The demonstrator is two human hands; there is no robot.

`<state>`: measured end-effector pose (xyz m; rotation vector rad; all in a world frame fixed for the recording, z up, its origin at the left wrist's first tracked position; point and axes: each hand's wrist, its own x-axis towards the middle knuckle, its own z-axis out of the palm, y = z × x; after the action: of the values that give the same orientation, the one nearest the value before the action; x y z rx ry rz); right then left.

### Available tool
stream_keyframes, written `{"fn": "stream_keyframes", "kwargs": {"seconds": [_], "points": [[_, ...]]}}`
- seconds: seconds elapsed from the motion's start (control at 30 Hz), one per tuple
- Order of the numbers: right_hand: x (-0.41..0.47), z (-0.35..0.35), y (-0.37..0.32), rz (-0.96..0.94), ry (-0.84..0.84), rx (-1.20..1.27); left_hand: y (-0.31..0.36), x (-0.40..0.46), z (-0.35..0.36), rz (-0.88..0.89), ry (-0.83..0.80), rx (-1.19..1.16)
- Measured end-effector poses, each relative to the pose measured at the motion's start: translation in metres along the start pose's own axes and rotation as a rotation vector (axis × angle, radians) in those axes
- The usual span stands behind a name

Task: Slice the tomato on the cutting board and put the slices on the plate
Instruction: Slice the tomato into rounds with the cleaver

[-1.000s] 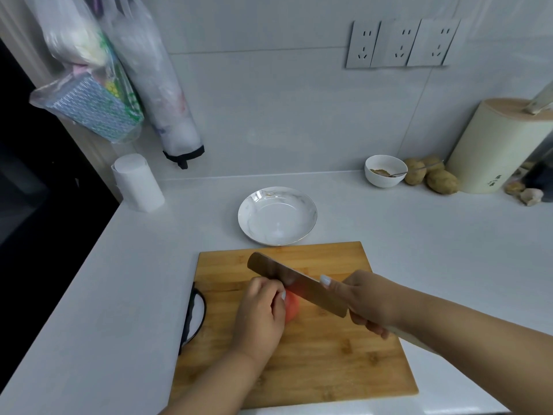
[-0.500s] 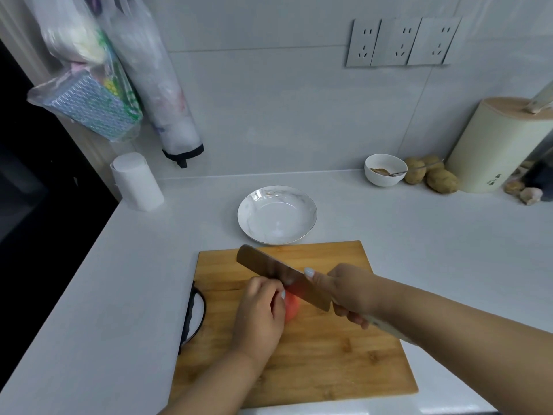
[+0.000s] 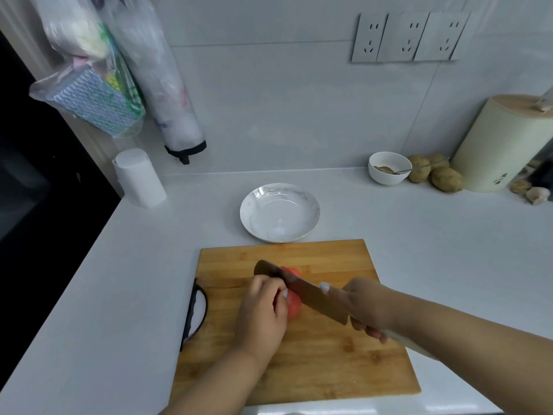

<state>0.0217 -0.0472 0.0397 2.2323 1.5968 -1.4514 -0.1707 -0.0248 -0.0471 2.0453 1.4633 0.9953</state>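
The tomato [image 3: 294,307] lies near the middle of the cutting board [image 3: 314,369], and red flesh shows on both sides of the knife [image 3: 302,290], so the blade seems to be partly in the fruit. From the left: the left hand [image 3: 263,310] is curled over the near-left side of the tomato and presses it down to the board, its fingertips just beside the flat of the blade. For a good cut I would keep these fingertips tucked back, so that the knuckles guide the blade and not the nails. To the right, the right hand [image 3: 363,307] is closed around the knife handle, with the index finger stretched along the back of the blade. The stroke should be a long, light sawing one, because hard pressure would crush the soft fruit. The plate [image 3: 311,202] stands empty on the bench [image 3: 434,250] just behind the board, so no slice is yet moved.
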Motion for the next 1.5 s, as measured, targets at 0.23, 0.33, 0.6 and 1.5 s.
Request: {"fn": "stream_keyframes", "kwargs": {"seconds": [0.23, 0.33, 0.6, 1.5], "points": [[0.029, 0.013, -0.017, -0.05, 0.001, -0.053, 0.001, -0.001, -0.001, -0.008, -0.012, 0.014], [0.03, 0.013, -0.012, -0.038, 0.008, -0.004, 0.001, -0.002, -0.003, -0.009, -0.034, 0.003], [0.012, 0.008, -0.011, -0.056, 0.014, 0.002, 0.004, -0.001, -0.004, -0.019, -0.042, 0.021], [-0.011, -0.007, -0.025, -0.09, 0.019, 0.015, 0.003, -0.002, -0.004, -0.018, -0.037, 0.004]]}}
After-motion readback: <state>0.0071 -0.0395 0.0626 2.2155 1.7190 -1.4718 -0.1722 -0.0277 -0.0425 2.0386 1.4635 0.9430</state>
